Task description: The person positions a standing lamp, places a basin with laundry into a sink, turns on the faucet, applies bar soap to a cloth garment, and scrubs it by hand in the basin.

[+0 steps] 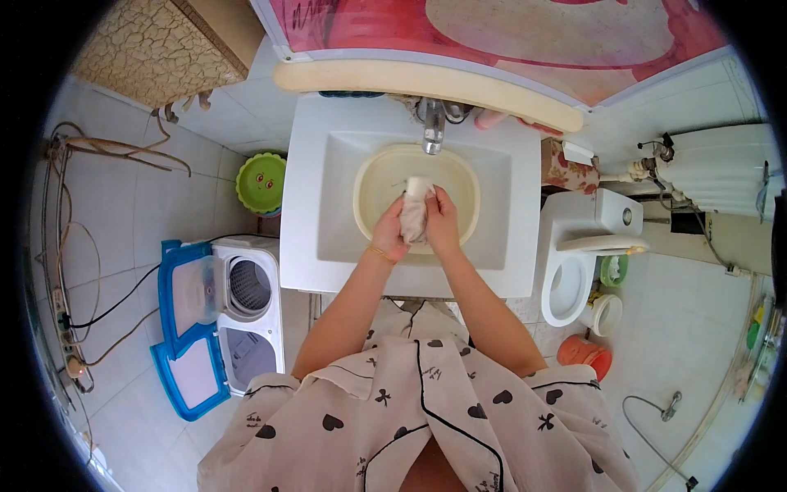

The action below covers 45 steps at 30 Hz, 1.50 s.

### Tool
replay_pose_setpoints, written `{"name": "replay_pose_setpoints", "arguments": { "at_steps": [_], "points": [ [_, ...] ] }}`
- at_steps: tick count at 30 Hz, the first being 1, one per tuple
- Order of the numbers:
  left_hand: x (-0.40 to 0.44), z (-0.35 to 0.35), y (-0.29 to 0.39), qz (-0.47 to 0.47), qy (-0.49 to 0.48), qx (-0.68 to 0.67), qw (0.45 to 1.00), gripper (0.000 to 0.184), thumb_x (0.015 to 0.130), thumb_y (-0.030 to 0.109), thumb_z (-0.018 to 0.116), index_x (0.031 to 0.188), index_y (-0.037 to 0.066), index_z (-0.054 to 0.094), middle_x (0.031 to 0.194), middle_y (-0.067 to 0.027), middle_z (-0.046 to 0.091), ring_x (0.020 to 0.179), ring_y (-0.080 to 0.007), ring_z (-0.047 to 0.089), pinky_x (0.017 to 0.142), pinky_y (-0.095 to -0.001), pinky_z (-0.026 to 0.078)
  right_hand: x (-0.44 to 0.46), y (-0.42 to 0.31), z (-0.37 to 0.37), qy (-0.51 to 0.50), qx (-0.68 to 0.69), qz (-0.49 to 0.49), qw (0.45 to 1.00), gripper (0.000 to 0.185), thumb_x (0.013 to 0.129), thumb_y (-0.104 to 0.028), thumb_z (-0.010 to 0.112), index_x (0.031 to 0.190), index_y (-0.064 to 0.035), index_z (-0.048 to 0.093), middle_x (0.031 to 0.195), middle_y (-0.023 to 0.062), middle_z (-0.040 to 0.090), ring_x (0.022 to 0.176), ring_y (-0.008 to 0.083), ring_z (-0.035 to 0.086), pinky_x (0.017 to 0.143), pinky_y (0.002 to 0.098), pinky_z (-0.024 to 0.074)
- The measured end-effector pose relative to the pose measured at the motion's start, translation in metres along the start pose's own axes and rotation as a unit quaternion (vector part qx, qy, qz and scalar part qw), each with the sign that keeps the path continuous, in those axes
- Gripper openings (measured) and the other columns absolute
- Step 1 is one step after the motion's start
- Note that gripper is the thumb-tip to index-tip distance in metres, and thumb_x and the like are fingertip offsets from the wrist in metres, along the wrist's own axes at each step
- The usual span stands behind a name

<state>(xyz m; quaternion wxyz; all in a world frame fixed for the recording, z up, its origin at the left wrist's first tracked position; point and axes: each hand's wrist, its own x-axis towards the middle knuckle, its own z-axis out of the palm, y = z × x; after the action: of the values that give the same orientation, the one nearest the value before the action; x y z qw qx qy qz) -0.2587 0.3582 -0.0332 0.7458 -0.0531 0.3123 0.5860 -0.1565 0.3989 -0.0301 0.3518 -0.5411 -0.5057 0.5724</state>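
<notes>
A whitish, crumpled piece of cloth (415, 211) is held between both hands over a cream plastic basin (361, 207). My left hand (388, 233) grips its left side, fingers curled. On the other side, my right hand (443, 220) has its fingers closed on the cloth's upper right part. What kind of cloth it is I cannot make out. The basin sits inside a white sink (336, 238), and there seems to be water in it. Above the basin's far rim is a metal faucet (433, 127).
Left of the sink stands a twin-tub washing machine (275, 307) with its blue-framed lids (190, 373) raised. Green basins (261, 182) hang or stand by the wall. To the right are a toilet (566, 287), a red bucket (585, 356) and a shower hose (648, 402).
</notes>
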Motion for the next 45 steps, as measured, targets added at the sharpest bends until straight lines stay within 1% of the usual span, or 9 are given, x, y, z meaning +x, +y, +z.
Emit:
{"name": "replay_pose_setpoints", "arguments": {
  "at_steps": [5,8,11,14,17,24,29,41,45],
  "points": [
    [-0.002,-0.003,-0.005,-0.03,0.012,-0.038,0.999,0.031,0.096,0.027,0.039,0.12,0.011,0.051,0.112,-0.0039,0.06,0.099,-0.0172,0.06,0.083,-0.0316,0.05,0.001,-0.016,0.011,0.038,0.215,0.083,0.972,0.03,0.093,-0.004,0.04,0.118,-0.0073,0.056,0.102,0.0122,0.061,0.088,0.0168,0.057,0.078,0.0288,0.0462],
    [0.0,-0.011,-0.01,-0.004,-0.009,-0.003,1.0,0.03,0.096,0.024,0.041,0.121,0.011,0.051,0.111,-0.0046,0.06,0.097,-0.0175,0.06,0.082,-0.0319,0.051,0.024,0.005,-0.011,-0.038,0.019,-0.015,0.999,0.034,0.087,0.003,0.04,0.111,-0.01,0.061,0.098,0.0096,0.061,0.081,0.0155,0.058,0.071,0.029,0.0478],
    [0.001,-0.018,-0.008,0.014,0.003,0.041,0.999,0.029,0.095,0.019,0.043,0.121,0.009,0.05,0.112,-0.006,0.06,0.097,-0.0178,0.061,0.082,-0.0323,0.052,0.038,0.01,-0.026,0.027,-0.094,-0.05,0.994,0.032,0.082,0.003,0.042,0.105,-0.0064,0.062,0.098,0.0082,0.061,0.083,0.0164,0.059,0.07,0.0289,0.0481],
    [-0.003,-0.02,-0.004,0.055,0.035,0.078,0.995,0.028,0.094,0.013,0.045,0.12,0.007,0.049,0.113,-0.0071,0.059,0.098,-0.0183,0.061,0.082,-0.0321,0.052,0.035,-0.008,-0.038,0.03,0.051,0.092,0.994,0.027,0.08,-0.001,0.049,0.105,-0.0035,0.061,0.098,0.0073,0.061,0.089,0.0164,0.058,0.076,0.0275,0.0462],
    [-0.003,-0.018,-0.002,0.096,0.063,0.083,0.99,0.027,0.092,0.007,0.045,0.119,0.006,0.049,0.112,-0.0069,0.059,0.097,-0.018,0.06,0.082,-0.0312,0.052,0.019,-0.032,-0.025,-0.036,0.251,0.123,0.96,0.022,0.082,-0.007,0.054,0.103,-0.002,0.06,0.097,0.0068,0.062,0.093,0.0155,0.057,0.082,0.0262,0.0436],
    [0.001,-0.009,-0.004,0.16,0.08,0.184,0.966,0.027,0.092,0.003,0.043,0.117,0.007,0.049,0.105,-0.0049,0.058,0.093,-0.0148,0.057,0.081,-0.0284,0.047,0.01,-0.018,0.005,0.011,0.23,0.091,0.969,0.018,0.089,-0.02,0.054,0.092,-0.0039,0.06,0.089,0.0025,0.06,0.084,0.0118,0.055,0.078,0.0247,0.0423],
    [0.002,-0.003,-0.008,0.16,0.078,0.118,0.977,0.027,0.092,0.003,0.041,0.118,0.007,0.048,0.108,-0.0059,0.057,0.094,-0.0155,0.056,0.081,-0.0282,0.047,0.012,-0.011,0.006,0.005,0.255,0.082,0.963,0.016,0.088,-0.02,0.055,0.083,-0.0056,0.06,0.084,0.0019,0.059,0.076,0.0111,0.053,0.071,0.0247,0.0418],
    [0.012,-0.001,-0.011,0.118,0.11,-0.037,0.986,0.027,0.089,0.001,0.043,0.114,0.009,0.046,0.104,-0.0093,0.057,0.094,-0.0197,0.058,0.074,-0.032,0.052,-0.017,-0.004,0.022,-0.021,0.045,0.07,0.996,0.025,0.087,-0.021,0.058,0.102,-0.001,0.058,0.094,0.0058,0.061,0.084,0.0139,0.058,0.069,0.0269,0.0462],
    [0.014,-0.027,-0.009,0.095,0.063,-0.062,0.992,0.026,0.091,0.013,0.044,0.116,0.007,0.047,0.108,-0.0114,0.058,0.102,-0.0246,0.057,0.082,-0.0366,0.051,-0.02,-0.005,0.013,-0.054,0.036,0.041,0.997,0.028,0.088,-0.024,0.059,0.106,-0.0021,0.056,0.104,0.0087,0.059,0.097,0.0162,0.055,0.082,0.0288,0.0435]
  ]
}}
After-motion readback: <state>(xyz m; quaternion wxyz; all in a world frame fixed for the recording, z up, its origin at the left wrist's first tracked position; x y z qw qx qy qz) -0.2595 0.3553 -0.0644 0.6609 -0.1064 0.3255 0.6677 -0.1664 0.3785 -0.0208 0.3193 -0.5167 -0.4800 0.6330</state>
